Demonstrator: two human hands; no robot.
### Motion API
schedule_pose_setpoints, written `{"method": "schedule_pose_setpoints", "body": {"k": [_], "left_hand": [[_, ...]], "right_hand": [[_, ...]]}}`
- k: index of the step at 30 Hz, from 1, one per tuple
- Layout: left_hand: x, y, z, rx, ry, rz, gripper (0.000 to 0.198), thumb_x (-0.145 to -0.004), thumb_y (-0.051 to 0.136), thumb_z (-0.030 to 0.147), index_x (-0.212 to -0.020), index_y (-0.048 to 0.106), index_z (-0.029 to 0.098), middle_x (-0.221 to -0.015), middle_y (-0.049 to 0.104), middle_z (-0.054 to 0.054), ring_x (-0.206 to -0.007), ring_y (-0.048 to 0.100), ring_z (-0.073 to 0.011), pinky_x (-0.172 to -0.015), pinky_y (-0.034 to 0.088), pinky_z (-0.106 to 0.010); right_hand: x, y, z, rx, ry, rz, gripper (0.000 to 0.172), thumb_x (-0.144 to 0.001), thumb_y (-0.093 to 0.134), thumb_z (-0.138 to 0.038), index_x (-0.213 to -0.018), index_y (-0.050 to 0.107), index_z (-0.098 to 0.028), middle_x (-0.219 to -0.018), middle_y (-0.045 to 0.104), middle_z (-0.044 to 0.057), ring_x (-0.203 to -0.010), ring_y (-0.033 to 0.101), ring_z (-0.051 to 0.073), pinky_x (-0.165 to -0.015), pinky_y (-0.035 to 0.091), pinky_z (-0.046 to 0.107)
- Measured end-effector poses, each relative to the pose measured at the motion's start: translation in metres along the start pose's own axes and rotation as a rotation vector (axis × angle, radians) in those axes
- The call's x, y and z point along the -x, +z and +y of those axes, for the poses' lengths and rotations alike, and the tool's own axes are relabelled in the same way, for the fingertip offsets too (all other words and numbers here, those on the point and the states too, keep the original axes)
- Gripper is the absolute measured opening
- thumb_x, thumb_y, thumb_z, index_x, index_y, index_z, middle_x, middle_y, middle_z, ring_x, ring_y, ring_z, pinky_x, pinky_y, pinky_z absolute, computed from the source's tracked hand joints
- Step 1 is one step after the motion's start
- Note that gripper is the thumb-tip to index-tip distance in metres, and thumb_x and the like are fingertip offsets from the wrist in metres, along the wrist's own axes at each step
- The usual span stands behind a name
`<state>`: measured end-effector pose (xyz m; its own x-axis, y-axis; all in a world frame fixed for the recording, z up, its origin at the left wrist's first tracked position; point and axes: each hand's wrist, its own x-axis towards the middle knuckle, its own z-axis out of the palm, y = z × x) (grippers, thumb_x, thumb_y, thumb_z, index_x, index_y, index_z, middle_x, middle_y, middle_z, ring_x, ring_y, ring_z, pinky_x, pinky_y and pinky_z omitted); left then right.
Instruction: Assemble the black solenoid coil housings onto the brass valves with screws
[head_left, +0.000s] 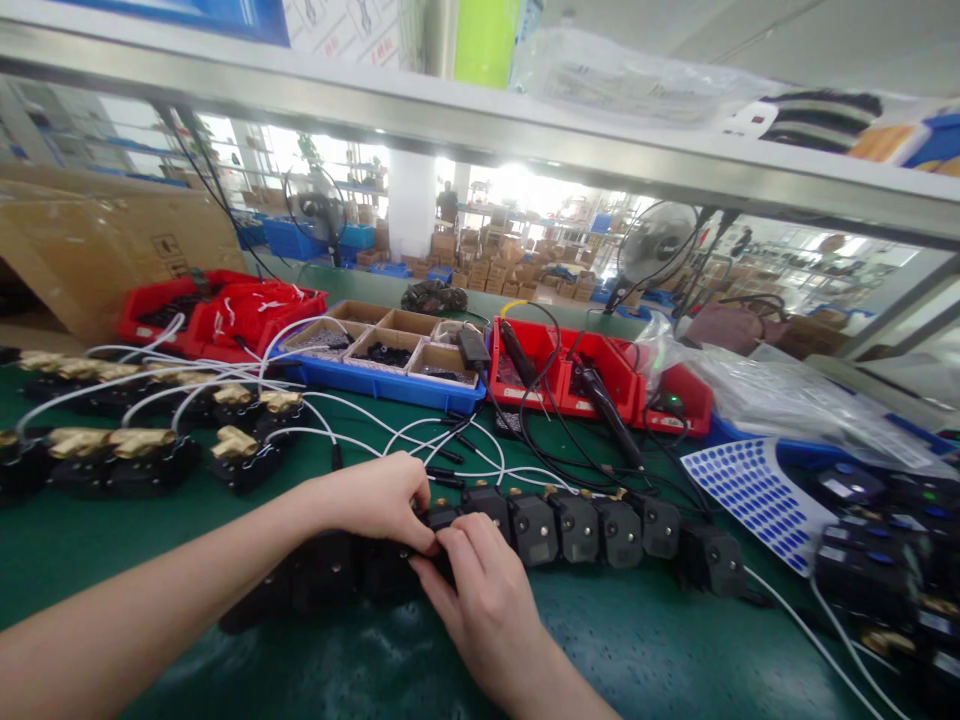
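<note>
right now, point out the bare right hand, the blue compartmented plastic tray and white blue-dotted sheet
Bare right hand (487,602), head view: back of hand
Blue compartmented plastic tray (386,385), head view: front wall
White blue-dotted sheet (754,497), head view: dotted middle

You have your left hand (386,498) and right hand (484,595) in front of the divided tray (382,385), a row of housings (577,528) at its front right. Left of it stand parts bins (142,330), right of it tool bins (574,405); behind it lies perhaps a bundled cloth (433,297).
</note>
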<state>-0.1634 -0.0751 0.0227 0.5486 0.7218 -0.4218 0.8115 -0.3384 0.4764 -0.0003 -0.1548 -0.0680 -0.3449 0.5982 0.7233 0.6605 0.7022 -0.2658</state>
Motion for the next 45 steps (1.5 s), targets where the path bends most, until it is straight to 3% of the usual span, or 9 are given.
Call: {"method": "schedule_pose_setpoints", "body": {"k": [5, 9, 12, 24, 28, 32, 37, 45], "left_hand": [[0.0, -0.006, -0.007, -0.004, 0.059, -0.042, 0.037, -0.066, 0.07, 0.056, -0.064, 0.065, 0.019, -0.056, 0.044, 0.004, -0.055, 0.04, -0.0135, -0.049, 0.027, -0.027], [0.0, -0.009, -0.013, 0.076, 0.085, -0.071, 0.058, -0.08, 0.05, 0.074, -0.058, 0.052, 0.02, -0.057, 0.039, 0.002, -0.054, 0.036, -0.0134, -0.051, 0.026, -0.027], [-0.002, -0.008, -0.014, 0.097, 0.059, -0.059, 0.062, -0.085, 0.039, 0.076, -0.054, 0.037, 0.022, -0.056, 0.028, 0.003, -0.051, 0.028, -0.0132, -0.049, 0.023, -0.029], [-0.001, -0.007, -0.011, 0.053, 0.02, -0.044, 0.066, -0.082, 0.039, 0.082, -0.054, 0.037, 0.022, -0.054, 0.029, 0.003, -0.05, 0.027, -0.0127, -0.047, 0.023, -0.028], [-0.001, -0.006, -0.013, 0.041, 0.063, -0.066, 0.065, -0.082, 0.042, 0.079, -0.058, 0.053, 0.019, -0.056, 0.035, 0.002, -0.052, 0.032, -0.0126, -0.048, 0.025, -0.027], [0.0, -0.008, -0.014, -0.005, 0.085, -0.072, 0.058, -0.075, 0.06, 0.072, -0.078, 0.074, 0.016, -0.059, 0.048, 0.002, -0.057, 0.043, -0.0133, -0.051, 0.03, -0.025], [0.001, -0.008, -0.011, -0.02, 0.092, -0.087, 0.042, -0.065, 0.076, 0.057, -0.075, 0.075, 0.017, -0.057, 0.044, 0.005, -0.054, 0.041, -0.0115, -0.048, 0.028, -0.025], [0.002, -0.001, 0.001, -0.038, -0.005, -0.001, 0.021, -0.063, 0.069, 0.038, -0.063, 0.067, 0.017, -0.052, 0.04, 0.005, -0.052, 0.039, -0.0126, -0.045, 0.026, -0.026]], "right_hand": [[0.001, 0.001, -0.001, -0.127, 0.092, 0.002, 0.01, -0.093, 0.053, -0.01, -0.089, 0.056, -0.019, -0.08, 0.06, 0.004, -0.074, 0.06, 0.017, -0.068, 0.053, 0.027], [0.003, 0.003, -0.001, -0.095, 0.092, 0.009, 0.009, -0.095, 0.052, -0.014, -0.089, 0.055, -0.019, -0.08, 0.06, 0.004, -0.072, 0.06, 0.018, -0.064, 0.053, 0.027], [0.002, 0.003, -0.001, -0.069, 0.1, 0.014, 0.008, -0.097, 0.052, -0.017, -0.09, 0.055, -0.019, -0.08, 0.06, 0.004, -0.071, 0.06, 0.018, -0.063, 0.053, 0.028], [0.005, 0.004, -0.008, 0.01, 0.068, 0.047, 0.01, -0.099, 0.049, -0.019, -0.09, 0.054, -0.018, -0.077, 0.06, 0.005, -0.069, 0.061, 0.019, -0.061, 0.055, 0.029], [0.007, 0.005, -0.009, 0.023, 0.06, 0.054, 0.01, -0.099, 0.05, -0.018, -0.09, 0.054, -0.017, -0.077, 0.059, 0.005, -0.069, 0.06, 0.018, -0.062, 0.054, 0.029], [0.007, 0.007, -0.009, 0.086, 0.056, 0.038, 0.017, -0.099, 0.051, -0.019, -0.083, 0.053, -0.018, -0.073, 0.055, 0.004, -0.066, 0.056, 0.017, -0.058, 0.049, 0.028], [0.009, 0.009, -0.011, 0.125, 0.053, 0.047, 0.02, -0.099, 0.049, -0.015, -0.079, 0.053, -0.018, -0.072, 0.053, 0.004, -0.065, 0.053, 0.017, -0.056, 0.043, 0.029], [0.006, 0.007, -0.013, 0.181, -0.015, 0.023, 0.021, -0.096, 0.053, -0.011, -0.076, 0.055, -0.017, -0.069, 0.054, 0.003, -0.063, 0.051, 0.018, -0.055, 0.041, 0.031]]}}
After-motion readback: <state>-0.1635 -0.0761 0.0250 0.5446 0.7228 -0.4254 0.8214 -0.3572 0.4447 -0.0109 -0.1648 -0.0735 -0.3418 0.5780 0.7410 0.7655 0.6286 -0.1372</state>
